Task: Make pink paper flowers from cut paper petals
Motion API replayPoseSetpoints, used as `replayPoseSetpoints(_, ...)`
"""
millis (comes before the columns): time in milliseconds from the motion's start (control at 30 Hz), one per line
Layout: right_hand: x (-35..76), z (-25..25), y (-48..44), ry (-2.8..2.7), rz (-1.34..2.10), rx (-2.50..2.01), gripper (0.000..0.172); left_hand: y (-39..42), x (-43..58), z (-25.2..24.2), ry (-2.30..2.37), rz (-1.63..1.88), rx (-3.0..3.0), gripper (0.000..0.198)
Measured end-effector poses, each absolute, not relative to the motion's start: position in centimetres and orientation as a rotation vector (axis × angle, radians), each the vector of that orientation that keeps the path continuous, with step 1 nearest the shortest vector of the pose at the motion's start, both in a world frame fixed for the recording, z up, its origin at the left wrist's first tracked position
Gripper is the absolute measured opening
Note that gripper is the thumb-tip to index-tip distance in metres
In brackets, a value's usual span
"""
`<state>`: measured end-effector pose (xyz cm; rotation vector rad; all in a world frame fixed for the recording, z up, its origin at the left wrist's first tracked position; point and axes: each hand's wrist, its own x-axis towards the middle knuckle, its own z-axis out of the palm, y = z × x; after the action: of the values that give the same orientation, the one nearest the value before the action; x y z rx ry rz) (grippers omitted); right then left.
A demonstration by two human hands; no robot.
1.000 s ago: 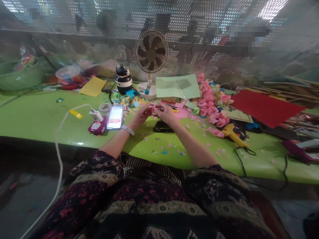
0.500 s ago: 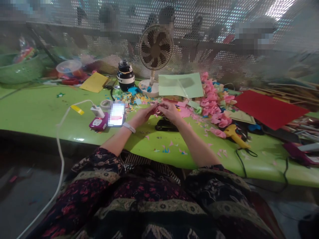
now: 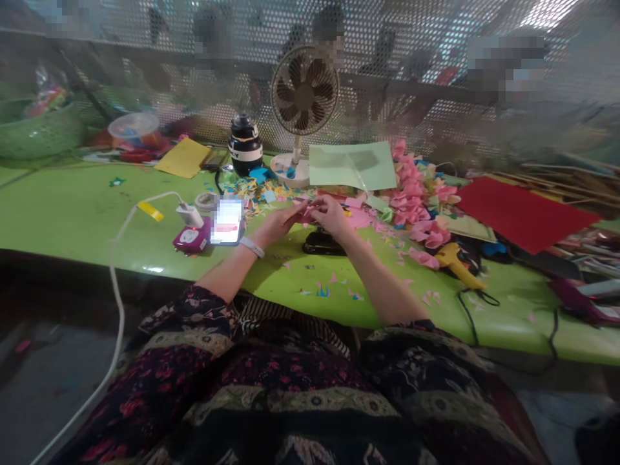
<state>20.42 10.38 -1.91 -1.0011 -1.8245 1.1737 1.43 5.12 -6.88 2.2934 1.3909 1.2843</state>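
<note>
A small pink folded paper piece (image 3: 306,212) is pinched at its two ends between the fingertips of the left hand (image 3: 278,223) and the right hand (image 3: 335,216). It is held just above the glossy green bench (image 3: 72,219), near the middle of the front edge, apparently so that both ends are steadied above the scattered scraps. A flat black object (image 3: 322,244) lies directly beneath the hands. A lit phone (image 3: 227,221) is propped to the left, and a heap of pink paper flowers (image 3: 417,194) and a yellow glue gun (image 3: 458,263) lie towards the right edge.

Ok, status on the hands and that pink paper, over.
Left hand and right hand both pinching the pink paper. Held just above the green table. Black gadget lying underneath, phone at left.
</note>
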Motion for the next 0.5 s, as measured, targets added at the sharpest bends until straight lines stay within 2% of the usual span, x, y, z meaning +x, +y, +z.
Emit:
replayPoseSetpoints(200, 20.55, -2.36, 10.43, -2.042, 0.777, -0.815, 0.01, 4.85, 1.56, -6.58, 1.281, 1.461, 2.238, 0.041)
replayPoseSetpoints(500, 20.89, -2.65, 10.79, -2.053, 0.764, -0.778, 0.011, 4.89, 1.65, -5.96, 1.556, 1.541, 2.199, 0.029)
